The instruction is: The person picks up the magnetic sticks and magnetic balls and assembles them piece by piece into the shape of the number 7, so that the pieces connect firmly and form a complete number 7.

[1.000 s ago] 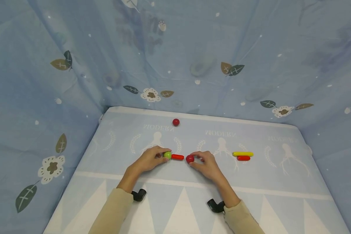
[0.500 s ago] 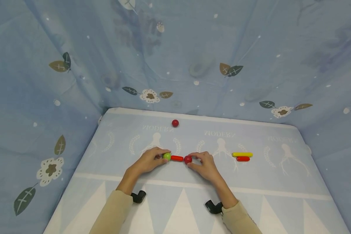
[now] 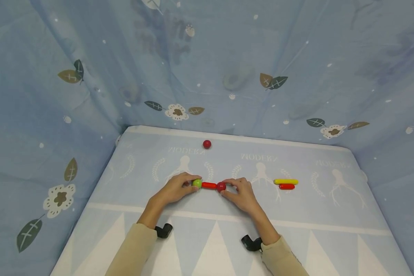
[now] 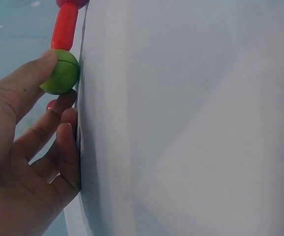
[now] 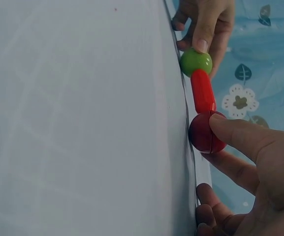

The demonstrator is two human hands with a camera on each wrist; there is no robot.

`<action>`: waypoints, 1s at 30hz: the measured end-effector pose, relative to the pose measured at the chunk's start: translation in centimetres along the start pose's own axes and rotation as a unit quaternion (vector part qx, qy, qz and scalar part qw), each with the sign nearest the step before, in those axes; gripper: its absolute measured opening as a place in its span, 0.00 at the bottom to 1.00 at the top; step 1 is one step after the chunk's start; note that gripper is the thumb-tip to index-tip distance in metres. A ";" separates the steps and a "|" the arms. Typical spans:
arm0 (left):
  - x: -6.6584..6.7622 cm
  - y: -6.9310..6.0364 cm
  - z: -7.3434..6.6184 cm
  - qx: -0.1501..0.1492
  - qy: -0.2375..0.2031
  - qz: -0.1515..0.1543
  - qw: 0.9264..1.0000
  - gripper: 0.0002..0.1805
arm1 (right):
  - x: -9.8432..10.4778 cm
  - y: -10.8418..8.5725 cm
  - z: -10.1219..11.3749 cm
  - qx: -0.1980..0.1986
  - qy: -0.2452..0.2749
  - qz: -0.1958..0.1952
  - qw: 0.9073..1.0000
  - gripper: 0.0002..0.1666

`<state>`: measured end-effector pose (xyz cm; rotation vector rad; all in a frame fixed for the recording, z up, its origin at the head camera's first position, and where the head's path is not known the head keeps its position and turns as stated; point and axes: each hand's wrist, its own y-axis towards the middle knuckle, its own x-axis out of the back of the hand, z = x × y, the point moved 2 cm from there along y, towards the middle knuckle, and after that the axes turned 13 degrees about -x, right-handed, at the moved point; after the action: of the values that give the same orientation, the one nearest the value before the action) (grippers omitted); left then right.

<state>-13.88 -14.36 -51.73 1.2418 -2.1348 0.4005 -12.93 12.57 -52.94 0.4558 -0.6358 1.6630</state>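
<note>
A short red rod (image 3: 209, 185) lies between a green ball (image 3: 197, 184) and a dark red ball (image 3: 221, 186), touching both in a line. My left hand (image 3: 175, 188) pinches the green ball between thumb and fingers. With thumb and index finger, my right hand (image 3: 242, 194) grips the dark red ball at the rod's other end. The right wrist view shows a seam round the red ball (image 5: 206, 133), and the left wrist view shows one round the green ball (image 4: 63, 72).
Another red ball (image 3: 207, 144) sits near the table's back edge. To the right, a yellow rod (image 3: 286, 181) lies alongside a second red rod (image 3: 287, 187). Blue patterned cloth (image 3: 207, 69) hangs behind and at both sides of the table (image 3: 207, 237).
My right hand has moved slightly left with the dark red ball, closing the gap to the red rod. The left hand keeps its hold on the green ball.
</note>
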 end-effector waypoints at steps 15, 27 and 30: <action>0.0 -0.1 -0.1 0.014 0.003 0.001 1.000 0.24 | -0.1 0.1 0.0 0.000 -0.003 -0.007 1.000 0.19; 0.0 0.0 -0.1 0.004 0.001 0.002 1.000 0.24 | 2.2 -1.0 -0.4 -0.031 0.026 -0.001 0.999 0.22; 0.0 -0.1 0.0 0.001 0.003 0.002 1.000 0.24 | 3.1 -1.6 -0.7 -0.023 0.032 -0.017 0.999 0.21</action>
<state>-13.83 -14.40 -51.74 1.2356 -2.1335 0.4072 -11.91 15.57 -51.27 0.3765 -0.6150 1.6219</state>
